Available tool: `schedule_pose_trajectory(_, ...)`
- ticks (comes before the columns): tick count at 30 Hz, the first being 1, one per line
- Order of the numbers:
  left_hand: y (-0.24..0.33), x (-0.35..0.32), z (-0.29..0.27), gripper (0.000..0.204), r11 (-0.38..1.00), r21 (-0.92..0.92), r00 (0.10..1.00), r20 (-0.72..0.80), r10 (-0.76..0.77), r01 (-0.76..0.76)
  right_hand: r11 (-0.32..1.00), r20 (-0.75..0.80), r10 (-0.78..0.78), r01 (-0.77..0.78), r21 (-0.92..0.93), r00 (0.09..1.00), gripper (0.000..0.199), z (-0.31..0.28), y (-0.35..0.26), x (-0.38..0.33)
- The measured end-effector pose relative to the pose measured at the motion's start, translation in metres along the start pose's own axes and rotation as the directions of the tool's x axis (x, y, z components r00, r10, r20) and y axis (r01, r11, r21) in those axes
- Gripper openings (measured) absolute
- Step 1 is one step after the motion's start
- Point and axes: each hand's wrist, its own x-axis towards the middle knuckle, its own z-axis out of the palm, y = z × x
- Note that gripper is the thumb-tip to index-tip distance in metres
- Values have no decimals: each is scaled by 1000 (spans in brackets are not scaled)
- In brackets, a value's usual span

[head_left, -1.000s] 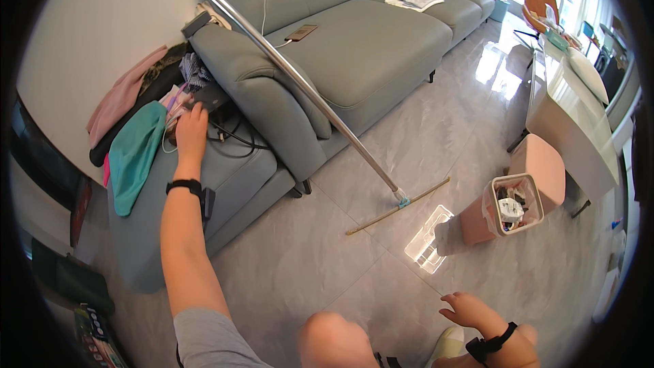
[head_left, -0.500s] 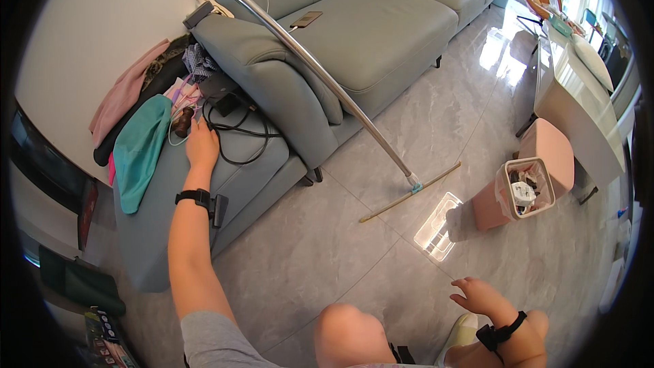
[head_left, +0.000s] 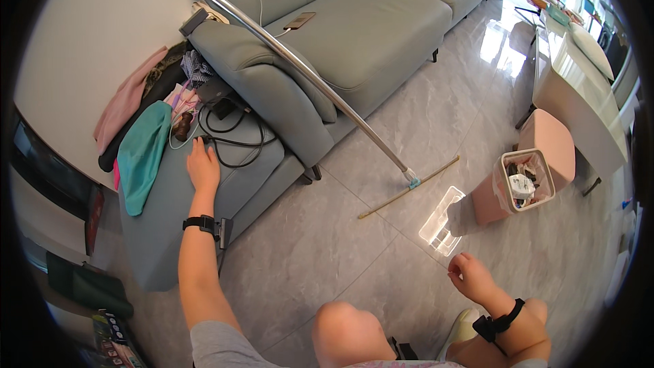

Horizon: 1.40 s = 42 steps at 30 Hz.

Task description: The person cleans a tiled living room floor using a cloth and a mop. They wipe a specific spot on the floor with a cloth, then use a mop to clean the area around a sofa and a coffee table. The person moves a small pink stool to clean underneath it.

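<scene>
My left hand [head_left: 203,169] reaches over the grey-blue padded seat [head_left: 163,245], its fingers stretched and slightly apart. Its fingertips are at a coiled black cable [head_left: 235,163], and no grip on it shows. Just beyond them lies a dark brown, knob-shaped object [head_left: 182,125] beside a thin white cord. A teal cloth [head_left: 146,163] drapes over the seat to the left of the hand. My right hand [head_left: 471,277] hangs above the floor near my knee, thumb and fingers curled together with nothing visible in them.
A metal pole [head_left: 300,65] with a flat crossbar [head_left: 409,187] slants across the floor against the sofa [head_left: 381,34]. A pink bin [head_left: 492,197] with rubbish stands at right, near a white table [head_left: 579,102]. More clothes [head_left: 126,105] are heaped by the wall.
My left hand has drawn back a little from the brown object to the black cable. My right hand has risen slightly, and its fingers have curled in.
</scene>
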Motion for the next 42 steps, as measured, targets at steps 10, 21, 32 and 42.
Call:
schedule_pose_trajectory(10,19,-22,-17,40,985,141,991,-102,-86,100,981,-38,-193,193,-11,980,16,-16,-8,-1)
schedule_pose_trajectory(21,228,123,-145,56,716,379,668,-273,692,-587,974,-29,-226,226,23,974,28,-14,-2,15)
schedule_pose_trajectory(32,213,204,-150,9,515,476,679,283,678,-713,975,311,-100,31,222,945,26,5,-3,-3)
schedule_pose_trajectory(42,101,-67,-309,35,923,135,418,908,30,-361,741,550,-21,-357,569,835,37,45,-65,-57)
